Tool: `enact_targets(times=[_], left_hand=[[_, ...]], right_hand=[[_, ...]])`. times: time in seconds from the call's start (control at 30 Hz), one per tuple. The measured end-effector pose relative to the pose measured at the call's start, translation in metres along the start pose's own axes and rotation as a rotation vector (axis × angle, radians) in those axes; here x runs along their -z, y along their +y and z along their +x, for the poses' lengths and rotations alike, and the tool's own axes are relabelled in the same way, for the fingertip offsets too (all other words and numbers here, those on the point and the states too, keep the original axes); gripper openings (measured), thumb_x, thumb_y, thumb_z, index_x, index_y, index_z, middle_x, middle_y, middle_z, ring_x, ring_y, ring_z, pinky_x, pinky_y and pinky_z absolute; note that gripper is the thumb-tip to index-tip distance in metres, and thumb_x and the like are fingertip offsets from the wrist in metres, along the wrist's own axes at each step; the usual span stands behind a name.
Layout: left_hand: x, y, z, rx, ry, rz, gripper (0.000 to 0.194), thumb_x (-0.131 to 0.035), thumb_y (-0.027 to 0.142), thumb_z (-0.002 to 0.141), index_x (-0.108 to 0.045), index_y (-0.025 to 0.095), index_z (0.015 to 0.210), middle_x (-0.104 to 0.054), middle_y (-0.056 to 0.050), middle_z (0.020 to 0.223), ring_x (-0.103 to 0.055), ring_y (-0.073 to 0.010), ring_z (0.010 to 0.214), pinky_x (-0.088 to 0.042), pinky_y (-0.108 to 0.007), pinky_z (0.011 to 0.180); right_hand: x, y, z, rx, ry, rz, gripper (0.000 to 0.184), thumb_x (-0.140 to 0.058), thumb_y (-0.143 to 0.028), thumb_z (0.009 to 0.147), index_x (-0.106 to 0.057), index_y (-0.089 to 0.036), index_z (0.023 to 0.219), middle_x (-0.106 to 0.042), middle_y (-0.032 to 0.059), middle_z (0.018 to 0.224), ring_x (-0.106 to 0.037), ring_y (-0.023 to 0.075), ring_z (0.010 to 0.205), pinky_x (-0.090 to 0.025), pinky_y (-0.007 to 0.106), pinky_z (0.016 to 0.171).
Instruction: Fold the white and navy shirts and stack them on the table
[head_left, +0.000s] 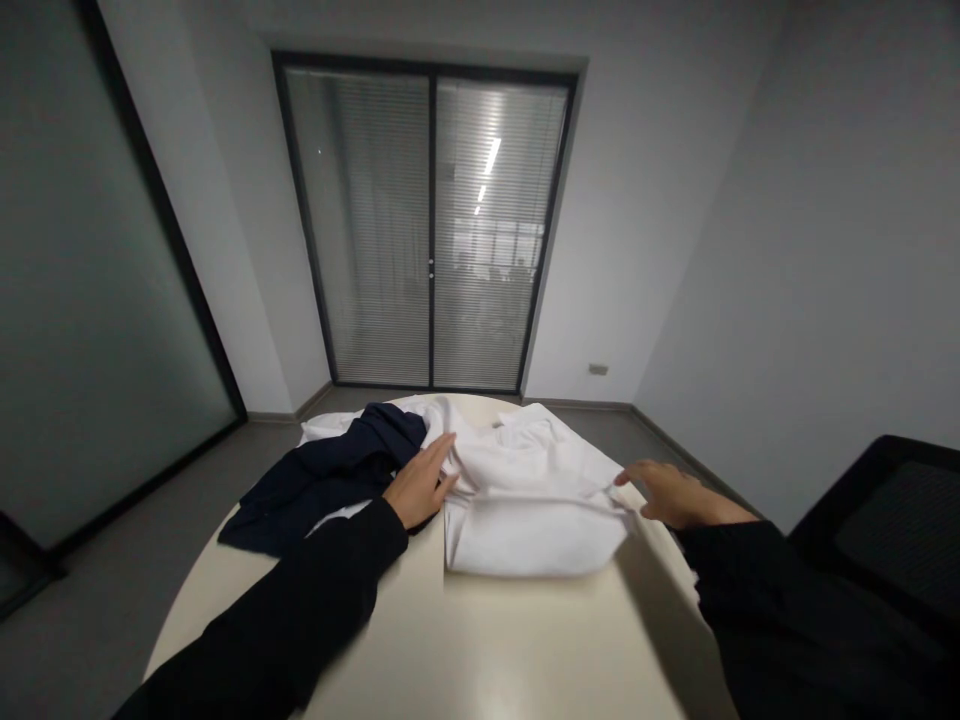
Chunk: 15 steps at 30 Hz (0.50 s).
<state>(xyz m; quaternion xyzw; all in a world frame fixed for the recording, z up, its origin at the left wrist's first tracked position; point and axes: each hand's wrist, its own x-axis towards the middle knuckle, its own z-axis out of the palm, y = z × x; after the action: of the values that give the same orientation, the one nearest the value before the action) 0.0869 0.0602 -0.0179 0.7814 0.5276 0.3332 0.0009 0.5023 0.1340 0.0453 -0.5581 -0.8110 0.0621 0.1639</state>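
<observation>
A white garment, seemingly a T-shirt [536,480], lies on the round table [480,640] with its near part folded over. My left hand [422,483] rests at its left edge, fingers stretched out and thumb apart. My right hand [664,493] hovers by its right edge, with finger and thumb apart and nothing seen between them. Left of my left hand lies a crumpled dark navy garment [330,480]. More white cloth [322,428] shows from beneath the navy one; how far it extends is hidden.
A black mesh-backed chair [892,530] stands close to the table on the right. Beyond the table are glass doors with blinds [431,230] and a wall socket [598,369]. A frosted glass panel [90,280] is at the left.
</observation>
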Motion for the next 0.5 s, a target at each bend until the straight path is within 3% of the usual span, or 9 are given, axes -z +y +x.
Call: enact_targets(times=[0.07,0.17,0.23,0.3,0.4,0.5], left_hand=[[-0.015,0.005,-0.015,-0.049,-0.06,0.025,0.062,-0.058,0.029,0.087,-0.034,0.014,0.143,-0.033,-0.02,0.153,-0.037,-0.0286,0.139,-0.036,-0.046,0.111],[-0.032,0.004,-0.028,-0.048,0.008,0.074,0.052,-0.06,0.03,0.085,-0.04,0.013,0.13,-0.029,-0.023,0.152,-0.04,-0.032,0.136,-0.04,-0.049,0.105],[-0.037,0.001,-0.032,-0.055,0.104,0.108,0.04,-0.058,0.027,0.086,-0.045,0.014,0.121,-0.036,-0.022,0.146,-0.042,-0.0323,0.133,-0.043,-0.049,0.102],[-0.037,-0.004,-0.035,-0.053,0.156,0.145,0.024,-0.054,0.023,0.086,-0.051,0.015,0.109,-0.05,-0.019,0.128,-0.051,-0.0306,0.121,-0.047,-0.045,0.095],[-0.034,-0.009,-0.039,-0.073,0.067,0.143,0.008,-0.047,0.018,0.087,-0.055,0.018,0.087,-0.059,-0.008,0.088,-0.061,-0.022,0.086,-0.05,-0.035,0.078],[-0.031,-0.009,-0.043,-0.18,-0.1,0.066,0.016,-0.044,0.014,0.087,-0.059,0.019,0.09,-0.062,-0.005,0.081,-0.06,-0.0192,0.079,-0.049,-0.031,0.075]], right_hand=[[-0.003,-0.025,-0.005,0.042,-0.054,-0.084,0.046,-0.073,-0.018,0.056,-0.071,-0.029,0.1,-0.062,0.01,0.123,-0.053,0.0362,0.115,-0.033,0.063,0.098],[-0.006,-0.091,-0.018,0.398,-0.141,0.079,0.047,-0.065,-0.021,0.071,-0.062,-0.027,0.117,-0.059,0.0091,0.126,-0.05,0.0295,0.12,-0.037,0.049,0.101],[-0.016,-0.137,-0.028,0.591,-0.241,0.17,0.046,-0.068,-0.025,0.074,-0.061,-0.024,0.119,-0.062,0.0082,0.118,-0.054,0.0252,0.113,-0.04,0.04,0.098],[-0.036,-0.173,-0.039,0.725,-0.294,0.123,0.059,-0.075,-0.036,0.07,-0.058,-0.024,0.126,-0.061,0.0099,0.12,-0.055,0.0271,0.109,-0.041,0.04,0.095],[-0.071,-0.198,-0.051,0.748,-0.196,-0.056,0.071,-0.079,-0.048,0.065,-0.058,-0.021,0.127,-0.047,0.0174,0.14,-0.042,0.0366,0.126,-0.032,0.051,0.102],[-0.093,-0.2,-0.054,0.732,-0.153,-0.155,0.046,-0.076,-0.041,0.07,-0.068,-0.018,0.108,-0.038,0.0176,0.149,-0.033,0.0383,0.133,-0.026,0.054,0.106]])
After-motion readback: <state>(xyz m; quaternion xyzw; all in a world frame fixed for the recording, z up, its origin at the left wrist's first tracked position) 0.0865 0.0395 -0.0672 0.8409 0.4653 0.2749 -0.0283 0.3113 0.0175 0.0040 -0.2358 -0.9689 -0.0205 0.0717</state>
